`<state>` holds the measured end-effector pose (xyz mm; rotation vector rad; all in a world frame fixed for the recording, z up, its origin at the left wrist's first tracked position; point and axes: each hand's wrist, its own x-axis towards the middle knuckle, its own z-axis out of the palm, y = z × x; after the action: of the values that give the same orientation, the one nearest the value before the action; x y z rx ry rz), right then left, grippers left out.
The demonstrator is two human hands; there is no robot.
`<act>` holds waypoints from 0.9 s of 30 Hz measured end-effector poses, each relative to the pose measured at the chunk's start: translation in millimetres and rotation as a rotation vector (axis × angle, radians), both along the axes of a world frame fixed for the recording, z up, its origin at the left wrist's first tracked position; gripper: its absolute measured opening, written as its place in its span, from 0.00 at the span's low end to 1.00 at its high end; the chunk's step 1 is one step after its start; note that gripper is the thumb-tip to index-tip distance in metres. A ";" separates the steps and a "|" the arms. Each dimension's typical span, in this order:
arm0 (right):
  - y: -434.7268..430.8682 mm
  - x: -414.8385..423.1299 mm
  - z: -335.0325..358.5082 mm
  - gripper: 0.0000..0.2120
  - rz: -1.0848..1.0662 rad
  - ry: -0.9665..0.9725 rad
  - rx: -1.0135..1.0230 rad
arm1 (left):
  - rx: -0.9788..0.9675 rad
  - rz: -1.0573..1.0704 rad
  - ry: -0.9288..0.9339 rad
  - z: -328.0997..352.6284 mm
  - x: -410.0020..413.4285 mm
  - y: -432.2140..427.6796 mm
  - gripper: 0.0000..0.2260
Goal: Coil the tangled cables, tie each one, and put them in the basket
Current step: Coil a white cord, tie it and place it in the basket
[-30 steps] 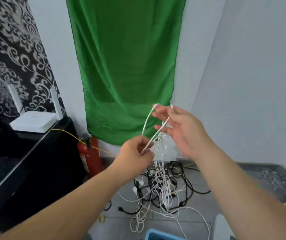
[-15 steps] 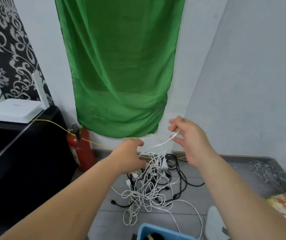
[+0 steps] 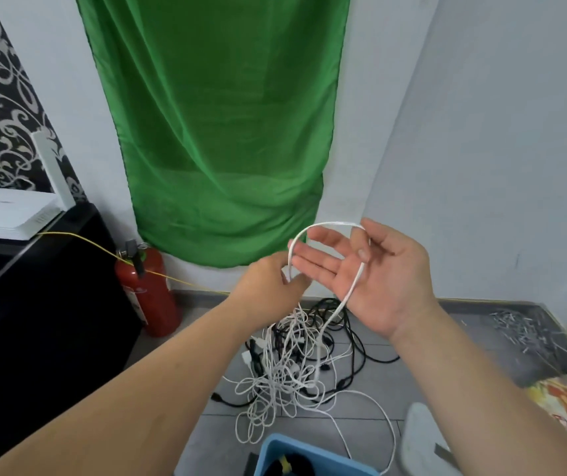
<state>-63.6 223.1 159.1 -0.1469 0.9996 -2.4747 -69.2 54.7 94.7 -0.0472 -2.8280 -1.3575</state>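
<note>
Your left hand (image 3: 268, 286) pinches white cable (image 3: 333, 222); loop rounds your right hand (image 3: 371, 280), fingers straight, thumb pinning it to palm.

Right hand (image 3: 375, 280) has flattened out palm-up, cable (image 3: 323, 225) now looped round its fingers under the thumb; left hand (image 3: 268, 286) pinches it at 9 o'clock.

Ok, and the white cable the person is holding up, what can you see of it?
The white cable is thin, flexible and plastic-looking. Its raised part forms an arch: the left hand pinches one side; the other side passes under the thumb of the right hand and across its open palm. From there it hangs down into the tangled pile of white and black cables on the grey floor. No plug shows on the held part.
</note>
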 end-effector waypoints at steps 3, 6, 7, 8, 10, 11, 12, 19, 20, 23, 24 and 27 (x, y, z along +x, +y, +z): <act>6.2 -6.6 -0.9 0.23 -0.057 -0.030 -0.042 | -0.094 0.047 -0.283 -12.6 -7.2 -4.6 0.16; 15.0 -20.0 -4.2 0.22 -0.204 -0.110 0.115 | 0.094 0.150 -0.494 -16.4 -7.7 -10.2 0.22; 16.4 -23.6 -8.2 0.22 -0.235 -0.137 0.185 | 0.196 0.194 -0.476 -14.3 -8.2 -10.1 0.22; 16.8 -27.0 -12.0 0.22 -0.263 -0.142 0.262 | 0.320 0.229 -0.422 -8.7 -10.3 -8.9 0.23; 15.6 -30.4 -18.6 0.22 -0.329 -0.120 0.412 | 0.484 0.251 -0.181 8.5 -11.3 -3.0 0.19; 14.8 -32.5 -19.5 0.22 -0.361 -0.105 0.445 | 0.476 0.242 0.007 20.0 -11.4 0.1 0.15; 13.9 -33.4 -19.9 0.21 -0.386 -0.097 0.452 | 0.409 0.225 0.210 31.4 -9.3 1.9 0.11; 7.6 -26.0 -29.5 0.21 -0.159 -0.036 0.868 | 0.035 -0.020 0.435 40.4 5.2 -8.3 0.13; 4.7 -23.6 -33.4 0.24 -0.063 -0.009 0.943 | 0.024 -0.041 0.421 36.4 6.5 -8.9 0.12; -4.3 -17.6 -38.3 0.32 0.112 0.022 0.924 | 0.042 -0.111 0.377 37.7 14.1 -3.9 0.20; -5.7 -17.5 -37.8 0.34 0.126 0.035 0.896 | 0.018 -0.136 0.351 37.9 15.5 -2.6 0.24; -9.9 -16.9 -33.3 0.38 0.198 0.067 0.833 | -0.081 -0.069 0.221 37.2 17.4 -2.4 0.28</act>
<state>-80.4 213.2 125.8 -0.0507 1.8425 -1.7137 -51.9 52.2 131.9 -0.2787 -2.7167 -1.1665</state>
